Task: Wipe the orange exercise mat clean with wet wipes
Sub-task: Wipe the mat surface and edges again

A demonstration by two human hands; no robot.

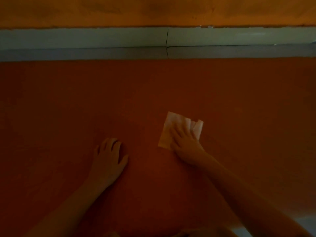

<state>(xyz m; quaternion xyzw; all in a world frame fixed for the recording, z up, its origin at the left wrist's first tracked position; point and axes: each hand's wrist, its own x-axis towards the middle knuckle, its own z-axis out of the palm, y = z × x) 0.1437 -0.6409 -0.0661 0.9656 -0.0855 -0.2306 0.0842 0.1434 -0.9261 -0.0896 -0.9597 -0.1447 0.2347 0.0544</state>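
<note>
Our left hand (109, 156) rests on the orange mat (68, 100), fingers relaxed, holding nothing. The mat's length runs left to right along the wall. Our right hand (185, 142) presses the white wipe (172, 124) flat with straight fingers; the wipe sits slightly tilted.

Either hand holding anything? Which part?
Nothing is gripped. The right hand presses flat on the wipe, covering its near right part; the left hand rests on the mat.

Dim, murky, orange-tinted view with soft blur throughout.
</note>
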